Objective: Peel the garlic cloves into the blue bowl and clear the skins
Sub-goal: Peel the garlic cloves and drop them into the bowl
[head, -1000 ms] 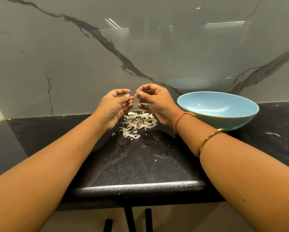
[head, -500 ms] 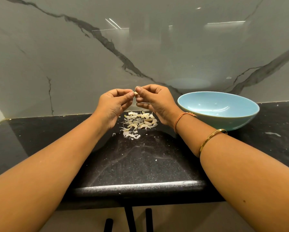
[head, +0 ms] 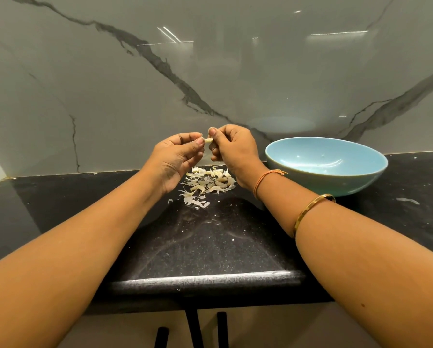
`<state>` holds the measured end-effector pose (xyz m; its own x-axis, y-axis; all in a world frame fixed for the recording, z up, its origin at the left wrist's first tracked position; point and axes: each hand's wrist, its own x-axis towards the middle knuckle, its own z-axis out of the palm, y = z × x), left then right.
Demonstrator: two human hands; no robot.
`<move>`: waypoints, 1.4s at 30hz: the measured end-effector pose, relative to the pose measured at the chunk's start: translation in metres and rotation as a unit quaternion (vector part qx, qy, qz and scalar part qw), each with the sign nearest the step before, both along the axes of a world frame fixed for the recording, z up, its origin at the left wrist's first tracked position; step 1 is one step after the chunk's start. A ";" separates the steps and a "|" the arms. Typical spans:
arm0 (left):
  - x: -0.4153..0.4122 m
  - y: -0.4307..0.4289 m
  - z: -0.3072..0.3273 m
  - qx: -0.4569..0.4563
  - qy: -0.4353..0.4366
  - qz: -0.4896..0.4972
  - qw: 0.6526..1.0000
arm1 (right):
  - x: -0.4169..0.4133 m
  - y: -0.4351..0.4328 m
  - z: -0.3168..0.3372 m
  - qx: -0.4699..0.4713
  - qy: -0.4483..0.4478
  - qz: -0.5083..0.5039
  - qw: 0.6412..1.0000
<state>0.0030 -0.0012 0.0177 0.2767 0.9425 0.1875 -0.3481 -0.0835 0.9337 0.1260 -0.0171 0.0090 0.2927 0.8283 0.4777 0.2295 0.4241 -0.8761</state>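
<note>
Garlic clove [head: 208, 140], small and pale, was held just above centre frame, caught at both ends. The left hand [head: 177, 156] had its grip pinching one tip between thumb and forefinger, and the right hand [head: 233, 149] had its grip pinching the other, spare fingers curled. Beneath them a heap of pale papery garlic skins [head: 207, 184] lay on the black speckled stone table [head: 205, 242]. At right of centre the wide light-blue ceramic bowl [head: 326, 182] stood just beside the right wrist, apart from the heap.
</note>
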 end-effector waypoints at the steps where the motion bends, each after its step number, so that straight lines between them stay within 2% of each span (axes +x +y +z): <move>1: 0.000 0.000 0.000 -0.004 -0.003 -0.003 1.000 | 0.000 -0.001 0.001 -0.001 0.016 0.007 1.000; 4: -0.001 0.002 0.001 -0.016 -0.021 -0.003 1.000 | 0.000 -0.004 0.003 -0.005 0.085 0.055 0.995; 10: -0.002 0.003 0.001 -0.024 -0.030 -0.002 0.999 | -0.002 -0.005 0.000 0.002 0.054 0.064 0.996; 20: -0.002 0.003 0.000 0.014 0.016 0.006 1.000 | 0.001 0.004 -0.001 -0.050 -0.078 -0.064 0.994; 24: -0.002 0.004 0.000 0.012 0.006 0.010 1.000 | 0.002 0.004 -0.003 -0.062 -0.066 -0.084 0.992; 32: -0.005 0.009 -0.002 0.027 0.019 0.064 0.997 | 0.002 -0.002 0.000 -0.024 0.034 0.080 0.996; 36: -0.004 0.008 -0.002 0.020 0.032 0.051 0.998 | 0.001 -0.005 0.000 -0.008 0.011 0.085 0.996; 42: -0.002 0.007 -0.002 0.025 0.042 0.031 0.998 | 0.001 -0.002 0.001 -0.018 0.033 0.072 0.997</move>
